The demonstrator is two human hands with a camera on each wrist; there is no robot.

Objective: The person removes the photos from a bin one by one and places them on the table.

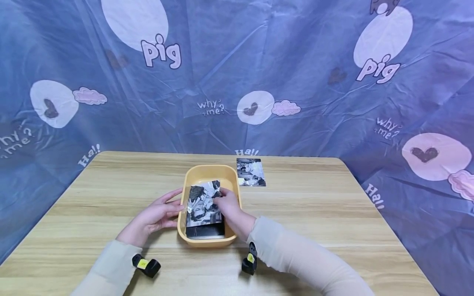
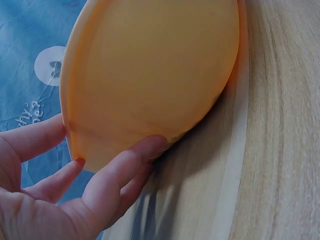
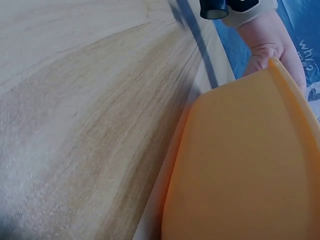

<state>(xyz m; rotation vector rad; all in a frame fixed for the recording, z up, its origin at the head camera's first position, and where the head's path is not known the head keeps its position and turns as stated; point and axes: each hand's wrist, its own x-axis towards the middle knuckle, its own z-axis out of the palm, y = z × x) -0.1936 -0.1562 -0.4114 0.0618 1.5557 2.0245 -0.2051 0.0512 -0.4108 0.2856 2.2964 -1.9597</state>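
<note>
A yellow rectangular bin [image 1: 209,243] stands on the wooden table. My left hand [image 1: 160,214] touches its left outer wall with fairly straight, spread fingers; in the left wrist view the left hand [image 2: 100,185] lies against the bin's outer side [image 2: 155,75]. Inside the bin, a black-and-white photo [image 1: 201,205] lies tilted over a darker print [image 1: 205,231]. Reaching over the right rim, my right hand [image 1: 230,205] pinches the photo's right edge, thumb on top; its other fingers are partly hidden. The right wrist view shows the bin's outer wall [image 3: 245,165], not the right hand's fingers.
Another black-and-white photo [image 1: 251,172] lies on the table [image 1: 314,205] just beyond the bin's far right corner. A blue patterned cloth [image 1: 222,74] hangs behind the table. Each wrist carries a small black camera [image 1: 148,265].
</note>
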